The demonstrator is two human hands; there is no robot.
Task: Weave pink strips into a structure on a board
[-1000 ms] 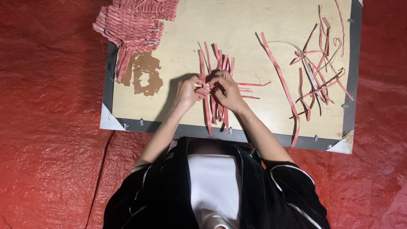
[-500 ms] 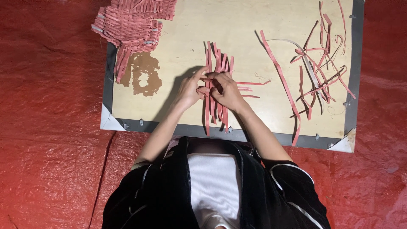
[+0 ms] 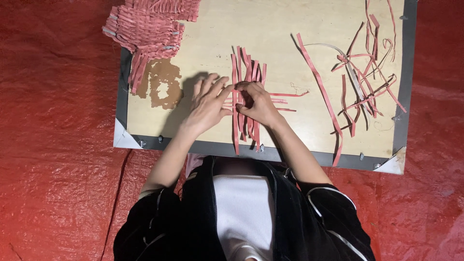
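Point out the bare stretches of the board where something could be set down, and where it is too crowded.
Bare wood lies on the board between the woven mat and the upright strips, and again between those strips and the long diagonal strip. The tangle of loose strips crowds the right side. The left hand and right hand fill the middle.

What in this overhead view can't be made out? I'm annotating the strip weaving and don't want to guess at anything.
- Head view: how the strips cross under the right hand; the hand covers them.
- Woven pink mat: the top edge of the picture cuts it off.
- Loose strip pile: too tangled and thin to count.
- Left hand: whether its fingertips pinch or only press the upright strips.
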